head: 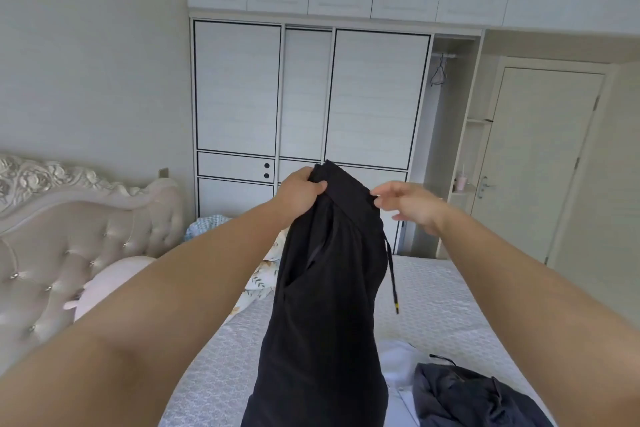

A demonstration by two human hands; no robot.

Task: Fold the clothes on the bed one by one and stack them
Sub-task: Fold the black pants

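Note:
A pair of black trousers (329, 288) hangs in the air in front of me, waistband up, with a drawstring dangling on its right side. My left hand (299, 194) grips the left end of the waistband. My right hand (410, 204) pinches the right end of the waistband with thumb and fingertips, the other fingers spread. The trouser legs drop down past the frame's bottom edge over the bed (433, 305). A white garment (398, 360) and a dark grey garment (464, 395) lie crumpled on the bed at the lower right.
A tufted headboard (69, 236) stands at the left with a pink pillow (104, 288) and a floral quilt (259, 274) near it. A white wardrobe (311, 97) fills the wall behind the bed. A door (533, 166) is at the right.

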